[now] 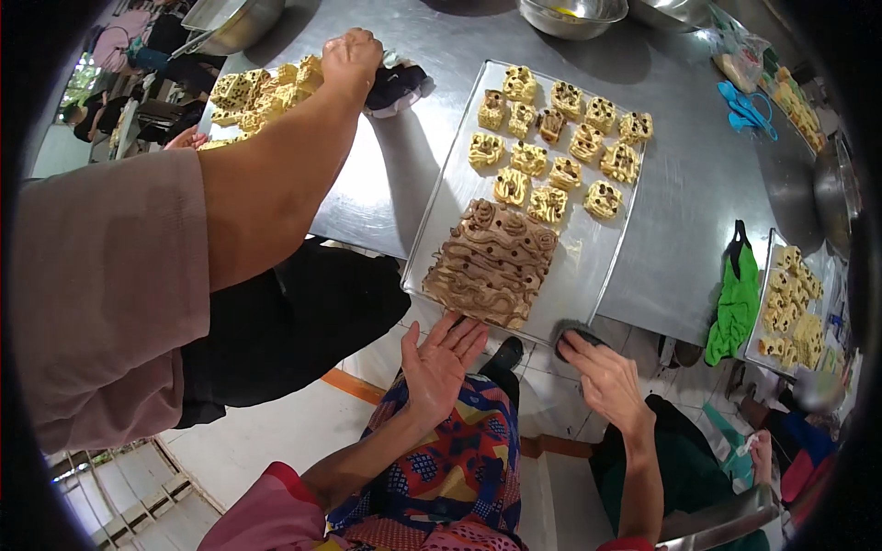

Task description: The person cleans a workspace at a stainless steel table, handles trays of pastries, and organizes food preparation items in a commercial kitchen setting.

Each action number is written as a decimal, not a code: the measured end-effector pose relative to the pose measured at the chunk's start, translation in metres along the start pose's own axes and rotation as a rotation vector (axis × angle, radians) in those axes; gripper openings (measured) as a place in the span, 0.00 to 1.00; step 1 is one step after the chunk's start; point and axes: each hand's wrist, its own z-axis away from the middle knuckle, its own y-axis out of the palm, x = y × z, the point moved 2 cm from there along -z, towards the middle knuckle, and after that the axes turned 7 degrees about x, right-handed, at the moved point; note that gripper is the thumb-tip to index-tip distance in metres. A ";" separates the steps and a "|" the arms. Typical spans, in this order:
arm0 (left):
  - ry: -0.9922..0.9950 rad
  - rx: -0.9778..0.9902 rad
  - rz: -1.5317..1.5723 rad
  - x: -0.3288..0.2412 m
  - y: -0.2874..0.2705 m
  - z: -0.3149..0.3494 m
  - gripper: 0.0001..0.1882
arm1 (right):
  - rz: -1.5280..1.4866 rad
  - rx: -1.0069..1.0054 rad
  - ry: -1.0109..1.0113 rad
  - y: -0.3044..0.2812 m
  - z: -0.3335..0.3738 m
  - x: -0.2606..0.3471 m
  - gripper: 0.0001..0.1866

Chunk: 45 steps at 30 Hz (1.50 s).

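Observation:
A metal baking tray (588,253) lies over the near edge of the steel table. Several small cakes (528,158) with yellow cream and dark chips fill its far part. Nearer me on the tray is a larger slab of cake (496,262) covered in wavy brown frosting. My left hand (436,367) is open, palm up, its fingertips at the tray's near edge below the brown slab. My right hand (604,378) presses a dark grey cloth or scrubbing pad (574,336) against the tray's near right corner; which of the two it is, I cannot tell.
At the left, a co-worker's arm (285,184) reaches across other yellow cakes (262,96), beside a dark cloth (397,87). Metal bowls (574,16) stand at the back. To the right are blue scissors (746,108), a green cloth (735,303) and another cake tray (767,354).

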 end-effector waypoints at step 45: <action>0.059 -0.022 -0.074 0.006 0.006 -0.006 0.37 | -0.044 -0.445 0.138 -0.028 -0.043 -0.038 0.13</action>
